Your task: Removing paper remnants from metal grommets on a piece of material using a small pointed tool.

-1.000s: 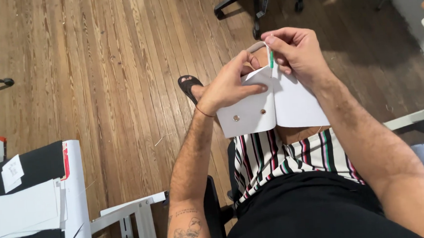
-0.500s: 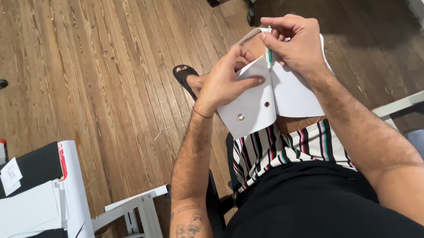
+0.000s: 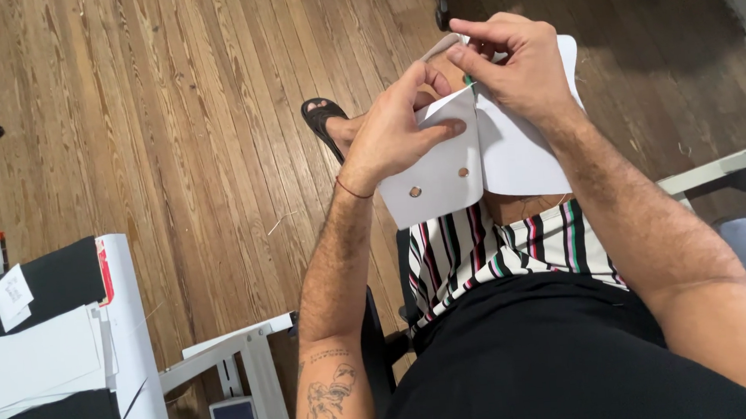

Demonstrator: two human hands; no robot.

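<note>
Since a second ago you are shifting the white card (image 3: pixel 473 156) slightly up and away from your lap, the sandal (image 3: pixel 322 118) just left of it. Your left hand (image 3: pixel 394 135) is pinching its folded left flap; your right hand (image 3: pixel 515 67) is closed, fingertips pinching a green-tipped piece (image 3: pixel 469 80) at the card's top edge.

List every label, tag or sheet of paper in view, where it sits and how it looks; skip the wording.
White folded card: held in both hands, two metal snaps.
Small white tag: left, on black surface, dark print.
Red sticker: on white panel edge.
White paper stack: bottom left.
</note>
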